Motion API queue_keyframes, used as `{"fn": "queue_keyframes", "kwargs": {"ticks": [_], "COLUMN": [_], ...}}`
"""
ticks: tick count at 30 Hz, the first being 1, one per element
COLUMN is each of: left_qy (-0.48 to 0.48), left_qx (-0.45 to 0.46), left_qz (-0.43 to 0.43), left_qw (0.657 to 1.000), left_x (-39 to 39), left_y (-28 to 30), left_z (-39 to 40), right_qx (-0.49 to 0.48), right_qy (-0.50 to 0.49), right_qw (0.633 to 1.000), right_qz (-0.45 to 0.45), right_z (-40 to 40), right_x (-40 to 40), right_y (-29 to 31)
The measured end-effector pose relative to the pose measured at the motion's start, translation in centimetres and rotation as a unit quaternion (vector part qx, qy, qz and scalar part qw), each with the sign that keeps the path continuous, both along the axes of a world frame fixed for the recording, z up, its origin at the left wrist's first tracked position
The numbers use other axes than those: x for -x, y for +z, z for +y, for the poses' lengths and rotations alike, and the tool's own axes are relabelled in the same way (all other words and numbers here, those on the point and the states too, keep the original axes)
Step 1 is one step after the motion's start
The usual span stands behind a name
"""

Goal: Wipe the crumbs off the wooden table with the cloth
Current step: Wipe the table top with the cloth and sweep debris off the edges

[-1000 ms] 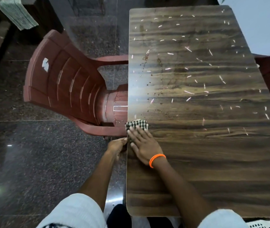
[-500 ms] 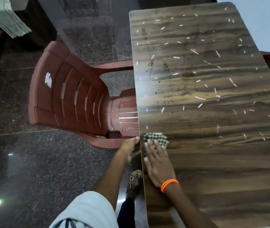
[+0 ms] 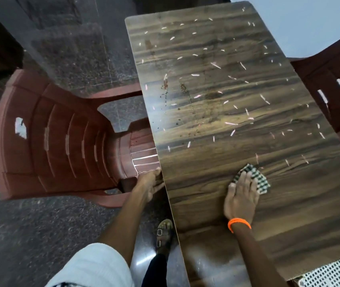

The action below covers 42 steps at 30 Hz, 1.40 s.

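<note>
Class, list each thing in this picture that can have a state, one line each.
Crumbs, scattered over the table's far part.
Cloth, lying flat on the table.
Right hand, pressing flat on the cloth.
Left hand, at the table's left edge, holding nothing.
Chair, upright, seat tucked under the table.

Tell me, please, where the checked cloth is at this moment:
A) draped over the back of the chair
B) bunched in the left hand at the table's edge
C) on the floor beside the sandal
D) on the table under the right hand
D: the right hand lies flat on the checked cloth, pressing it to the wooden table, while the left hand at the table's edge holds no cloth.
</note>
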State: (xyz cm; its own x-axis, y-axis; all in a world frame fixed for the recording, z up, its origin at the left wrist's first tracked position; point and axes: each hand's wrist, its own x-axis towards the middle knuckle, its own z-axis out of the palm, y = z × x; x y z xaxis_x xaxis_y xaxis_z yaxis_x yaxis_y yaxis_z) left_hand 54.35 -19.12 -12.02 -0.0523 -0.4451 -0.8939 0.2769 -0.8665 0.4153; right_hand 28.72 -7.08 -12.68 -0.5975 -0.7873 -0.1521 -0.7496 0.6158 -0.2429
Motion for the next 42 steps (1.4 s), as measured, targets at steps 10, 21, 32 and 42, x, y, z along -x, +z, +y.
{"fn": "queue_keyframes", "kwargs": {"ticks": [10, 21, 32, 42], "left_qy": [0.011, 0.026, 0.0, -0.103], "left_qx": [0.015, 0.031, 0.016, 0.001], "left_qz": [0.05, -0.058, -0.101, 0.059], "left_qw": [0.999, 0.998, 0.995, 0.993], "left_x": [0.3, 1.1, 1.4, -2.2], "left_y": [-1.8, -1.8, -2.1, -1.0], "left_z": [-1.4, -3.4, -4.3, -5.6], "right_qx": [0.016, 0.007, 0.0, -0.005], "right_qy": [0.403, -0.105, 0.474, -0.052], "right_qw": [0.914, 0.994, 0.88, 0.999], "right_qz": [-0.048, 0.002, -0.036, 0.001], "right_z": [-7.5, -3.7, -5.6, -10.2], "right_x": [-13.0, 3.3, -6.8, 1.7], "right_y": [-0.6, -0.2, -0.6, -0.1]}}
